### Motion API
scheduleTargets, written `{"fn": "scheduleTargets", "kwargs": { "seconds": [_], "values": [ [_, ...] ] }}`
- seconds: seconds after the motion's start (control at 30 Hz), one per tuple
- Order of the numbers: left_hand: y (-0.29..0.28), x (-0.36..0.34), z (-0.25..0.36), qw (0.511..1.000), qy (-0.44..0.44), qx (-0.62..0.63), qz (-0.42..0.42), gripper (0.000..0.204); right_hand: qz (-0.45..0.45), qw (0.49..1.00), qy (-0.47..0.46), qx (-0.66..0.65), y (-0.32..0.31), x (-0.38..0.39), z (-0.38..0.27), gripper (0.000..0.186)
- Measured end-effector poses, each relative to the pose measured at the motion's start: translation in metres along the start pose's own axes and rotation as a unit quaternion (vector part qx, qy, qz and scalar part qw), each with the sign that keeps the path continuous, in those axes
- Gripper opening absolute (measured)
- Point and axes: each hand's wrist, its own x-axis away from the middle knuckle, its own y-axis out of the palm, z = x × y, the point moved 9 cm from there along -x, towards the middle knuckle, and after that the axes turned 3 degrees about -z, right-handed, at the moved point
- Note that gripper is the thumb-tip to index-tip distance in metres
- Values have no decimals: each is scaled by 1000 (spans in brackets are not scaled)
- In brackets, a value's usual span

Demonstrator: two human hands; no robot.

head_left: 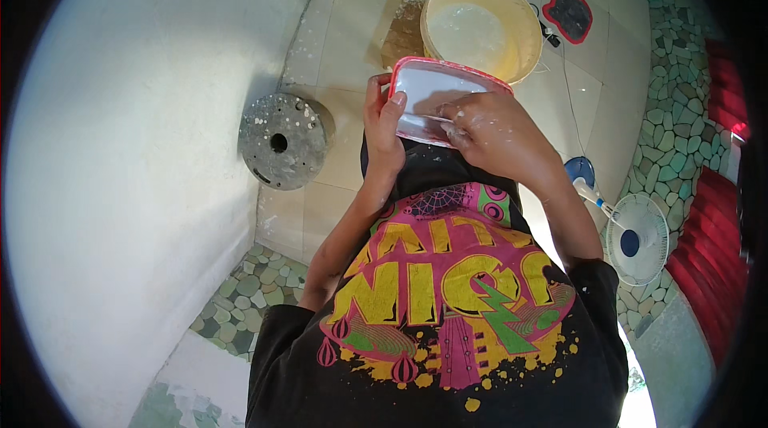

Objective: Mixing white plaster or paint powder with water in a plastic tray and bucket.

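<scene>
A red-rimmed plastic tub (448, 62) is tilted in front of my chest, its inside coated white. My left hand (384, 126) grips the tub's left side, thumb over the rim and fingers behind it. Over the tub's right part, my right hand (500, 134) has its fingers closed on a thin flat tool (432, 118) that reaches into the tub. The tool's exact kind is hidden by the fingers. White spatters mark this hand. Just beyond the tub stands a large cream bucket (522, 28) with whitish liquid in the bottom.
A white-spotted grey spool (262, 134) stands left, near the white wall (144, 148). A stained brown board (402, 22) lies by the bucket. At right are a red-edged dark mat (571, 14), a cable (568, 92) and a fan (646, 224). Tiles and stone paving cover the floor.
</scene>
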Motion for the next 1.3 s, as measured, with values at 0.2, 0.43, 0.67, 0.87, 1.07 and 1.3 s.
{"fn": "scheduleTargets", "kwargs": {
  "seconds": [0.2, 0.43, 0.67, 0.87, 1.07, 1.3],
  "values": [
    [-3, 0, -8, 1000, -7, 25, -7, 46, 19, 998, 35, 57, -13, -5, 2, 25],
    [-4, 2, -15, 998, -19, 53, 16, 46, 12, 992, 88, 84, -20, -5, 8, 31],
    [-7, 2, -20, 999, -27, 30, 16, 45, 69, 987, 43, 141, -30, 7, -10, 27],
    [3, 3, -11, 999, -11, 36, 2, 44, 58, 985, 29, 163, 9, -4, 4, 20],
    [-5, 4, -22, 999, -32, 4, 0, 45, 30, 990, 39, 132, 13, -2, 4, 19],
    [-8, 4, -26, 1000, -18, 19, 11, 45, 63, 995, 21, 73, -6, 10, -12, 24]
  ]
}}
